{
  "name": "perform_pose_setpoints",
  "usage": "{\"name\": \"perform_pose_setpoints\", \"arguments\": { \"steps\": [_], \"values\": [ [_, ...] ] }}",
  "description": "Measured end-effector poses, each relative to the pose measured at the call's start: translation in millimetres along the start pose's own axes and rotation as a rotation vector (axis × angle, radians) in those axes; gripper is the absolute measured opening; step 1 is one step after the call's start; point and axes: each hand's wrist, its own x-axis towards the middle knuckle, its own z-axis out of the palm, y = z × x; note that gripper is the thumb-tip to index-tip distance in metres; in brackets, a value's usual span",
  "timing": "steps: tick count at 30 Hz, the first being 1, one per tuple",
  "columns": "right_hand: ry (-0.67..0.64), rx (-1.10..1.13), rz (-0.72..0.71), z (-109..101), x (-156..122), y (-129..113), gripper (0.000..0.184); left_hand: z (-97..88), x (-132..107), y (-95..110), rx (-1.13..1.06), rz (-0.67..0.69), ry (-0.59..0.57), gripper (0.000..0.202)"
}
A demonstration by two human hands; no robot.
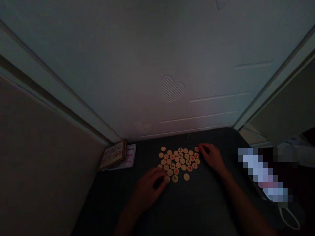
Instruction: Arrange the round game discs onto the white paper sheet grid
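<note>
Round wooden xiangqi pieces [178, 165] lie in a loose cluster on the dark table, some showing red or black characters and others plain side up. At the cluster's near left edge, my left hand [150, 185] has thumb and forefinger closed about a plain piece [167, 179]. My right hand [212, 158] is at the far right corner, its thumb and fingertip pinched at a red-marked piece [197, 148]. A black-marked piece [175, 178] and a plain piece [186, 177] lie at the near side, right of my left hand.
A wooden box [113, 155] with a printed lid rests on a white sheet or tray with pink lines [130, 155] at the left. A white panel with embossed hearts [172, 88] rises behind the table [197, 203]. A blurred-out bright object [265, 177] is at the right.
</note>
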Motion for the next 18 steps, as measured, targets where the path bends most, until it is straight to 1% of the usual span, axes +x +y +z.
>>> {"name": "perform_pose_setpoints", "arguments": {
  "steps": [3, 5, 9, 12, 15, 18],
  "values": [
    [0.001, 0.002, 0.008, 1, -1, 1, 0.034, 5.9, -11, 1, 0.008, -0.014, -0.016, 0.030],
    [0.004, 0.003, 0.010, 2, -1, 2, 0.034, 10.9, -14, 0, 0.029, -0.017, -0.016, 0.034],
    [0.010, 0.002, 0.009, 3, -1, 3, 0.034, 19.5, -12, -3, 0.058, -0.015, -0.031, 0.029],
    [0.009, 0.001, 0.008, 3, -1, 3, 0.033, 23.6, -9, -4, 0.069, -0.040, -0.024, 0.027],
    [0.006, 0.000, 0.009, 3, -1, 3, 0.033, 27.3, -11, -4, 0.016, -0.056, 0.016, 0.024],
    [0.006, -0.002, 0.013, 3, -1, 3, 0.034, 30.7, -13, -4, -0.114, -0.093, 0.125, 0.023]
  ]
}}
